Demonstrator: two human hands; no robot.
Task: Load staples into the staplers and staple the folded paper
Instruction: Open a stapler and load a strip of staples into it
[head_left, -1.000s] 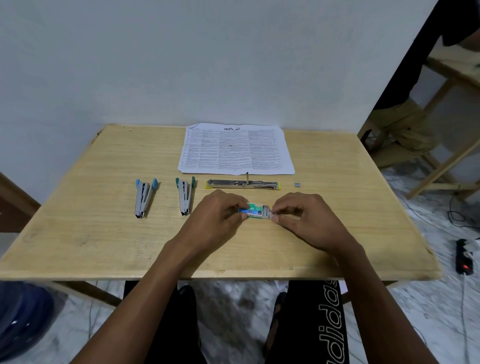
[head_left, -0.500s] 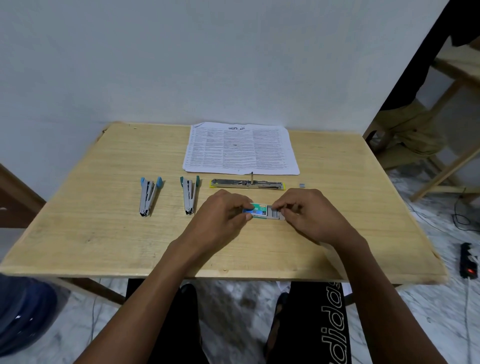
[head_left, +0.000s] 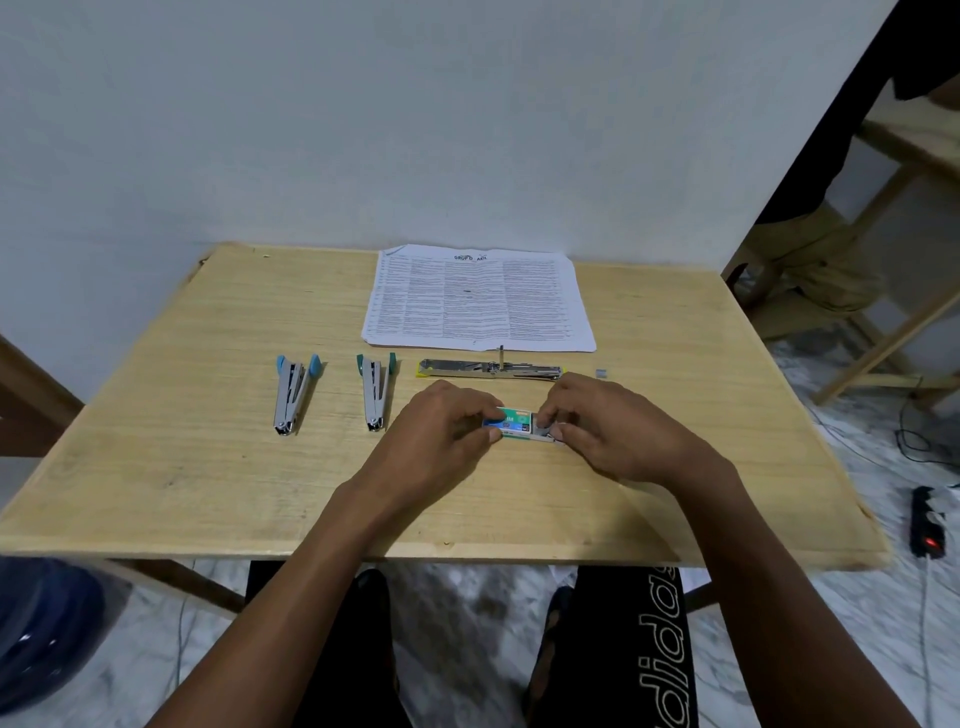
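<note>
A small green and blue staple box (head_left: 515, 420) rests on the wooden table (head_left: 208, 467), its inner tray slid partly out to the right. My left hand (head_left: 441, 431) pinches the box's left end. My right hand (head_left: 613, 431) grips the grey tray end (head_left: 545, 434). Behind the box lies a yellow stapler (head_left: 491, 370) swung fully flat. Left of it lie a green-tipped stapler (head_left: 375, 387) and a blue-tipped stapler (head_left: 292, 389), both hinged apart. A printed paper sheet (head_left: 478, 299) lies at the table's far edge.
A small strip of staples (head_left: 601, 373) sits right of the yellow stapler. A blue water bottle (head_left: 41, 629) stands on the floor at lower left. A power strip (head_left: 927, 522) and cables lie on the floor at right, near wooden furniture (head_left: 893, 322).
The tray has slid further out of the staple box to the right under my right hand. Both hands stay on the box. The camera has shifted slightly.
</note>
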